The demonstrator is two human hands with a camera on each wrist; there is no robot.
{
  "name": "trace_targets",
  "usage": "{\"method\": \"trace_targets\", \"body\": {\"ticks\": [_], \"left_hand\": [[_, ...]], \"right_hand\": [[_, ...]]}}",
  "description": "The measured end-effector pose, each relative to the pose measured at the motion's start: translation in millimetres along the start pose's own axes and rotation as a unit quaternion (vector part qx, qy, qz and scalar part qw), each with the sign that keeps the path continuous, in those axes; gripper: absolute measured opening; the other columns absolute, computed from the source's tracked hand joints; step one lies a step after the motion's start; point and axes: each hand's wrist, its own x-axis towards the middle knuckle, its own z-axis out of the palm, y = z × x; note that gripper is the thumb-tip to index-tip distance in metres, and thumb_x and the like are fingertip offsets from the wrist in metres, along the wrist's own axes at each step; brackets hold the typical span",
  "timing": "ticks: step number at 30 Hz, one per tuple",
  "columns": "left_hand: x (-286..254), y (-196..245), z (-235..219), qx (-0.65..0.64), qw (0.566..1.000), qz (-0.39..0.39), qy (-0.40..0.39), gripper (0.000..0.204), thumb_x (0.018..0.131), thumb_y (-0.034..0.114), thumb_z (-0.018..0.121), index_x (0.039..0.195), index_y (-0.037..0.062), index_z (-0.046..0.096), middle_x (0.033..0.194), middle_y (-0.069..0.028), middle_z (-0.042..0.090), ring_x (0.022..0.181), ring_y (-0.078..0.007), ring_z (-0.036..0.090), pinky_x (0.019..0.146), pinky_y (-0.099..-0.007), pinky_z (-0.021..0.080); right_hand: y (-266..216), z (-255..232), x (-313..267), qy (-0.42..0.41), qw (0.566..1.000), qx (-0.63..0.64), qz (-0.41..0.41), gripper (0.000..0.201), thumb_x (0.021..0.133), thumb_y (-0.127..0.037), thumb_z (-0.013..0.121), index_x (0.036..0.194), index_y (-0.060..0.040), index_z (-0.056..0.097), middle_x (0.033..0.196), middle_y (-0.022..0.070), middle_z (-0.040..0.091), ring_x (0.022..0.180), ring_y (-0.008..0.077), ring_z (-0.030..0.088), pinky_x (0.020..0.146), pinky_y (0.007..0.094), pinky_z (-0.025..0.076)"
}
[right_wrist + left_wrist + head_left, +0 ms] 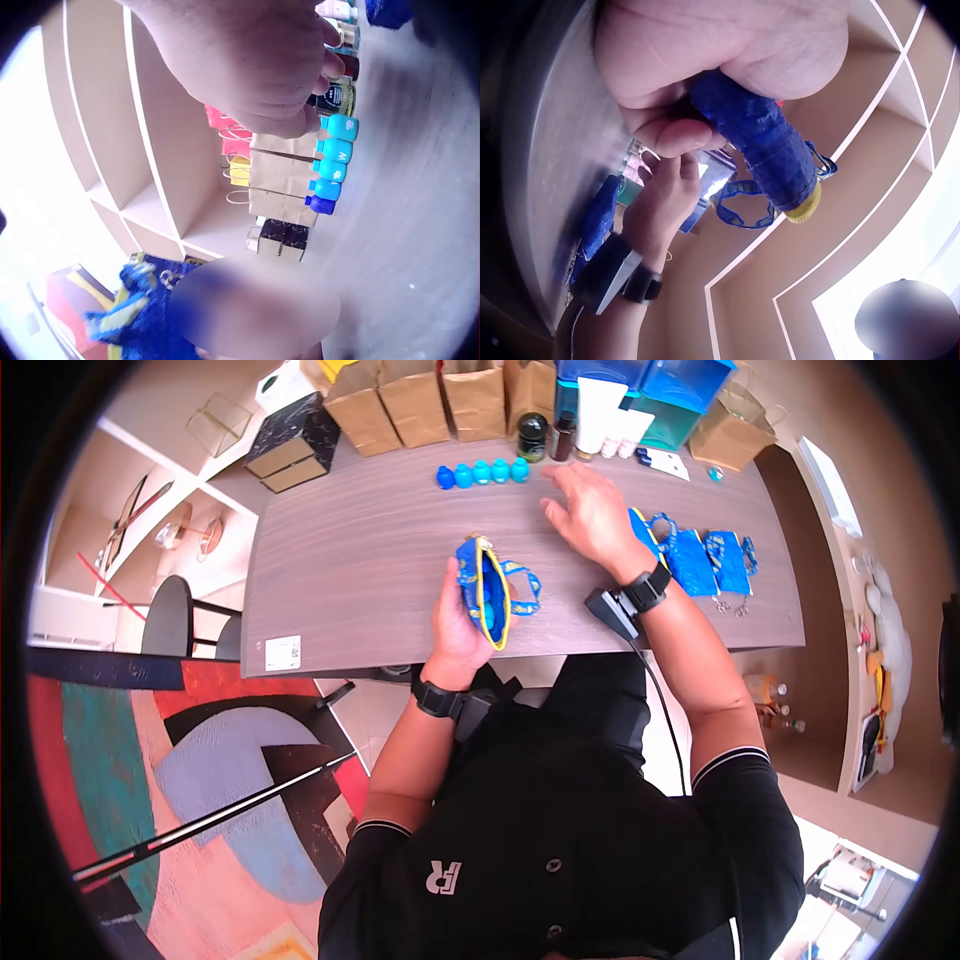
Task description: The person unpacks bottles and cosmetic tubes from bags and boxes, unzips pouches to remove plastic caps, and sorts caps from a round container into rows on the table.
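Observation:
My left hand (459, 622) grips a small blue bag (470, 575) with yellow trim and a patterned strap loop. The bag's mouth faces up, and something turquoise shows inside. In the left wrist view, fingers curl against the crumpled blue bag (761, 146). My right hand (590, 515) reaches over the back of the desk, fingers loosely extended and holding nothing visible. Left of its fingertips stands a row of several small bottles (482, 472), dark blue to turquoise. In the right wrist view that hand (255, 67) overlaps the area just beyond the turquoise bottle (343, 127) at the row's end.
Several flat blue bags (692, 563) with straps lie to the right, partly behind the right forearm. Along the back stand a dark jar (532, 437), a brown bottle (563, 437), a white tube (598, 418), paper bags (410, 405) and blue bins (688, 390). A black-topped box (295, 440) is back left.

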Motion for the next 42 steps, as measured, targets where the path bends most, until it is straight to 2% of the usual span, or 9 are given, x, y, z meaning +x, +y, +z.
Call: {"method": "trace_targets", "body": {"ticks": [4, 6, 10, 12, 18, 26, 32, 35, 42], "left_hand": [[-0.1, 1.0, 0.7, -0.098, 0.995, -0.024, 0.001, 0.053, 0.103, 0.06, 0.043, 0.121, 0.0145, 0.063, 0.089, -0.0128, 0.07, 0.071, -0.0237, 0.066, 0.057, -0.0355, 0.052], [2.3, -0.9, -4.0, -0.074, 0.995, 0.003, -0.065, 0.051, 0.104, 0.058, 0.044, 0.125, 0.0152, 0.062, 0.095, -0.0105, 0.071, 0.075, -0.0242, 0.067, 0.058, -0.0356, 0.05], [3.7, -3.0, -5.6, -0.077, 0.996, 0.003, -0.054, 0.048, 0.106, 0.053, 0.043, 0.129, 0.0155, 0.061, 0.104, -0.0026, 0.071, 0.083, -0.0228, 0.067, 0.061, -0.0367, 0.05], [2.0, 0.8, 1.2, -0.054, 0.998, 0.003, -0.02, 0.043, 0.106, 0.05, 0.045, 0.122, 0.0161, 0.065, 0.102, -0.0056, 0.069, 0.079, -0.019, 0.057, 0.063, -0.0322, 0.039], [2.7, 1.3, 13.5, -0.02, 1.0, 0.014, 0.019, 0.043, 0.107, 0.048, 0.044, 0.128, 0.0153, 0.063, 0.105, -0.003, 0.071, 0.083, -0.0221, 0.062, 0.067, -0.0363, 0.047], [5.9, -0.1, 9.2, -0.01, 0.999, 0.012, 0.034, 0.05, 0.106, 0.052, 0.042, 0.137, 0.0158, 0.056, 0.11, -0.0021, 0.068, 0.086, -0.0206, 0.063, 0.065, -0.0355, 0.047], [7.0, -3.7, 9.6, -0.008, 0.999, 0.046, 0.019, 0.051, 0.108, 0.05, 0.038, 0.142, 0.0145, 0.052, 0.13, -0.0057, 0.064, 0.114, -0.0238, 0.064, 0.09, -0.0413, 0.054], [7.0, -3.4, 3.8, 0.001, 0.998, 0.053, -0.038, 0.052, 0.11, 0.046, 0.036, 0.144, 0.0094, 0.049, 0.139, -0.008, 0.06, 0.127, -0.0237, 0.058, 0.11, -0.0425, 0.046], [5.1, -4.8, 8.8, 0.034, 0.996, 0.055, -0.061, 0.052, 0.111, 0.043, 0.034, 0.147, 0.0084, 0.046, 0.143, -0.0096, 0.057, 0.131, -0.0241, 0.056, 0.113, -0.0428, 0.043]], "right_hand": [[-1.1, -36.4, -34.5, -0.062, 0.991, -0.109, -0.049, 0.039, 0.08, -0.021, 0.076, 0.116, -0.0073, 0.067, 0.112, 0.012, 0.065, 0.107, 0.0309, 0.06, 0.093, 0.043, 0.045], [7.5, -47.4, -48.7, -0.058, 0.984, -0.132, -0.101, 0.035, 0.077, -0.024, 0.077, 0.107, -0.0084, 0.069, 0.106, 0.0099, 0.064, 0.107, 0.0301, 0.059, 0.094, 0.0447, 0.044], [33.9, -59.2, -65.5, -0.056, 0.983, -0.142, -0.105, 0.035, 0.075, -0.024, 0.078, 0.105, -0.0081, 0.069, 0.107, 0.0098, 0.063, 0.107, 0.0301, 0.057, 0.094, 0.0443, 0.044], [42.6, -65.9, -67.1, -0.041, 0.978, -0.191, -0.077, 0.034, 0.075, -0.023, 0.078, 0.105, -0.0083, 0.069, 0.107, 0.0098, 0.064, 0.107, 0.03, 0.058, 0.094, 0.0436, 0.044], [42.4, -71.3, -69.6, -0.016, 0.982, -0.176, -0.06, 0.033, 0.077, -0.018, 0.075, 0.108, -0.0081, 0.069, 0.109, 0.0095, 0.065, 0.107, 0.0306, 0.058, 0.093, 0.0428, 0.044], [-53.1, -83.6, -69.3, 0.003, 0.977, 0.179, -0.113, 0.024, 0.081, -0.007, 0.075, 0.105, -0.0059, 0.071, 0.097, 0.0109, 0.066, 0.089, 0.0304, 0.067, 0.078, 0.0381, 0.055], [-80.9, -51.0, -71.0, 0.028, 0.976, 0.166, -0.14, 0.023, 0.078, -0.01, 0.077, 0.1, -0.0114, 0.073, 0.084, 0.0048, 0.061, 0.077, 0.026, 0.066, 0.068, 0.0388, 0.054], [-84.4, -42.6, -64.9, 0.058, 0.983, 0.114, -0.131, 0.025, 0.076, -0.014, 0.078, 0.1, -0.0129, 0.073, 0.081, 0.0043, 0.058, 0.073, 0.0263, 0.065, 0.065, 0.0408, 0.053], [-84.4, -29.2, -55.7, 0.097, 0.984, 0.031, -0.147, 0.024, 0.072, -0.014, 0.078, 0.096, -0.0141, 0.073, 0.079, 0.003, 0.056, 0.073, 0.0244, 0.064, 0.067, 0.0396, 0.052]]}}
